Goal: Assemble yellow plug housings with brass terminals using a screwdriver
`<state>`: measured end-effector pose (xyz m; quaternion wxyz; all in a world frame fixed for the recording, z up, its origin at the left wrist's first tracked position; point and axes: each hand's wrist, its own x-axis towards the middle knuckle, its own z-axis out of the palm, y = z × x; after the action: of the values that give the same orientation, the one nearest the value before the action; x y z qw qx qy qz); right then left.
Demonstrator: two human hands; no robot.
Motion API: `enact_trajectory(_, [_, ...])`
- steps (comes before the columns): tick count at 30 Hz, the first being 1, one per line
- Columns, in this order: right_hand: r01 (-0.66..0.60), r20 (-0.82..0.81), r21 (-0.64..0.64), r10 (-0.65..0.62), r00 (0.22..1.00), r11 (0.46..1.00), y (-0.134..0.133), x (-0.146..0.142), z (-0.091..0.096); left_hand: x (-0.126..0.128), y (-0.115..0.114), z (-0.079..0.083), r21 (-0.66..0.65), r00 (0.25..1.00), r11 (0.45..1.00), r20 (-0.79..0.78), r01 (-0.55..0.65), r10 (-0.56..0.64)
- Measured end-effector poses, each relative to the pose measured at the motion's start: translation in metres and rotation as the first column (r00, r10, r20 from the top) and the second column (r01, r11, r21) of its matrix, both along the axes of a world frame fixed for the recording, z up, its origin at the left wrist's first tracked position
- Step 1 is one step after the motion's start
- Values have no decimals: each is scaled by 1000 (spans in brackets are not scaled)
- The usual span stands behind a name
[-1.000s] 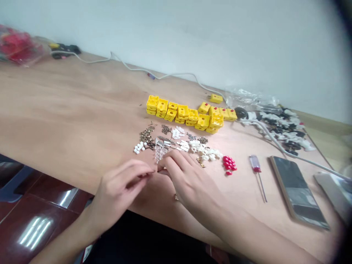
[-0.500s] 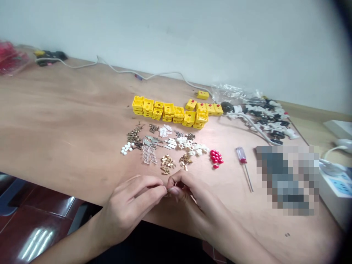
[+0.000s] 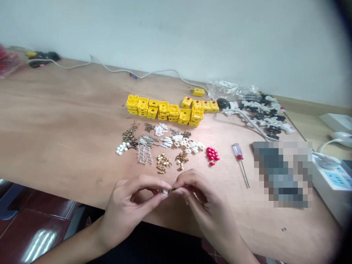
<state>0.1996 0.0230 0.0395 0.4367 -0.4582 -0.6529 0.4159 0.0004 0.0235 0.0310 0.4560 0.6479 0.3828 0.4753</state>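
My left hand (image 3: 129, 209) and my right hand (image 3: 203, 205) meet above the table's near edge, fingertips almost touching. The left fingertips pinch a small white part (image 3: 165, 191). The right fingertips pinch a tiny dark part (image 3: 173, 190), too small to name. Beyond my hands lie sorted piles: brass fittings (image 3: 163, 162), clear plastic pieces (image 3: 143, 154), white plastic pieces (image 3: 187, 144), small screws (image 3: 129, 135) and red beads (image 3: 211, 156). Behind them runs a row of yellow plastic blocks (image 3: 165, 110).
A red-handled screwdriver (image 3: 238, 152) lies right of the beads, beside a pixelated object (image 3: 283, 174). Black-and-white parts (image 3: 261, 113), a plastic bag (image 3: 228, 90) and a cable (image 3: 154, 73) lie along the wall. A power strip (image 3: 330, 179) sits at right.
My hands have drawn back from the piles toward the table edge, uncovering the brass fittings. The fingertips now meet closer together. The whole scene has shifted left as my head turned.
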Motion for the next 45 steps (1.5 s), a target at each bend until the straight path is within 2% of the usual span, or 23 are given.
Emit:
enact_trajectory(2, [13, 93, 144, -26, 995, 989, -1, 0, -1, 2, -1, -1, -96, 995, 995, 98, 1, 9])
enact_trajectory(5, [7, 171, 251, -52, 984, 968, -2, 0, -3, 3, -1, -3, -162, 981, 986, 192, 37, -5])
enact_trajectory(12, [-17, 245, 320, -66, 967, 947, -4, -4, -6, 2, 0, -6, -206, 981, 979, 193, 6, 35])
enact_trajectory(19, [-39, 334, 391, -102, 937, 919, -12, -5, -9, -1, -1, -10, -151, 995, 988, 94, -20, 35])
enact_trajectory(28, [-66, 330, 364, -63, 942, 929, -14, -1, -11, -2, 1, -3, -74, 999, 997, -27, -27, 25])
enact_trajectory(36, [-32, 308, 351, -83, 948, 936, -13, -2, -10, -2, 1, -2, -39, 999, 999, -43, -13, 11])
enact_trajectory(45, [-42, 234, 291, -28, 972, 956, -10, -4, -10, -4, 1, -4, -60, 999, 998, -23, 23, -24])
